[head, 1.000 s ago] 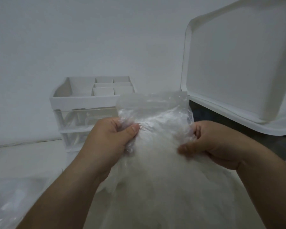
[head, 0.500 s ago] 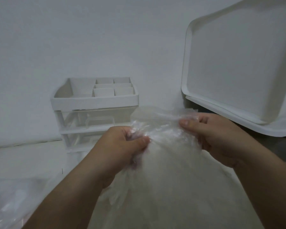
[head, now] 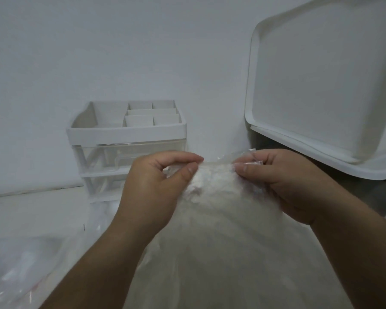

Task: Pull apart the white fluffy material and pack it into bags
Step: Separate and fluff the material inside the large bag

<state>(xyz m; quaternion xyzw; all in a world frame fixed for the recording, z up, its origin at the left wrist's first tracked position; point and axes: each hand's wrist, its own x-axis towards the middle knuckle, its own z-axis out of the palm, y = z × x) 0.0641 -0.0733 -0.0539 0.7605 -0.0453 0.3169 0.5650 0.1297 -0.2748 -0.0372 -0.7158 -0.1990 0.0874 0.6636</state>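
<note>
While left hand point(head: 154, 188) and right hand point(head: 285, 184) each pinch the mouth of the clear plastic bag point(head: 223, 264) | white fluffy material point(head: 198, 186) sits inside, near the rim | tuck it down, then press the seal, possibly zip-type, evenly.

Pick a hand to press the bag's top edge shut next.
Right, likely. The right hand pinches the clear top strip of the bag near its corner; the left hand pinches the edge and can anchor.

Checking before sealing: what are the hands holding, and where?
Left hand and right hand each pinch the clear stuffed bag at its top edge.
</note>
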